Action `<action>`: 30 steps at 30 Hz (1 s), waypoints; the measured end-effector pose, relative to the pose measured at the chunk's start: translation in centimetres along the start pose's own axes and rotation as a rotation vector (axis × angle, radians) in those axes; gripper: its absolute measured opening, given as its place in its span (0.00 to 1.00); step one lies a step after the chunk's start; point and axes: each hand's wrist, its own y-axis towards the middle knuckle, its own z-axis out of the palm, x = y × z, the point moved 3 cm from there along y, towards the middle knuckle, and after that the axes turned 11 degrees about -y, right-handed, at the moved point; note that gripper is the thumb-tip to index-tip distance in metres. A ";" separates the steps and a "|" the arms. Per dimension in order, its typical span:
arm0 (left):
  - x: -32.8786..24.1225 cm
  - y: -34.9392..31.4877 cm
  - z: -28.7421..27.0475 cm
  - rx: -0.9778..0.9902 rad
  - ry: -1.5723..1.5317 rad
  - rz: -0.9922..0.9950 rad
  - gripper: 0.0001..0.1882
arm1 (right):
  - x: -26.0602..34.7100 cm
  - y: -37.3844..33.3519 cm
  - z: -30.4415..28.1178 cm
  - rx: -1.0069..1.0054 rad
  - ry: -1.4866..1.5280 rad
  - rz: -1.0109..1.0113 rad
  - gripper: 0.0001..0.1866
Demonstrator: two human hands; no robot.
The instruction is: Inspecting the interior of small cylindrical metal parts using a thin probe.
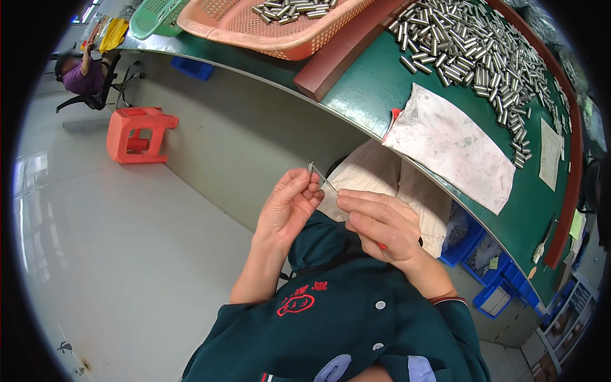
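A small metal tube (310, 167) is pinched between the thumb and fingers of my left hand (286, 207), in front of my body. My right hand (385, 226) is closed around a tool with a thin metal shaft (328, 183); a bit of red shows at its other end, below the palm. The shaft's tip meets or lies right behind the tube; I cannot tell whether it goes inside. Beyond my hands, a stained white cloth (452, 146) hangs slightly over the edge of the green table (363, 95). Many loose metal tubes (471, 54) are heaped behind it.
A pink basket (254, 42) with metal tubes and a green basket (153, 24) stand at the far left. A red-brown bar (340, 60) crosses the table. Blue bins (493, 296) sit below it at right. A red stool (137, 135) and a seated person (86, 77) are leftward.
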 end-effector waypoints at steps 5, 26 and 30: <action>0.6 -0.2 0.4 0.048 0.009 0.009 0.02 | -0.1 -0.6 -0.3 -0.095 0.052 0.034 0.16; -0.1 1.4 -0.8 0.258 0.171 0.170 0.05 | 0.0 -0.5 -0.1 -0.100 0.126 0.060 0.12; -0.2 1.5 -1.0 0.234 0.168 0.157 0.06 | 0.0 -0.3 0.1 -0.115 0.126 0.066 0.12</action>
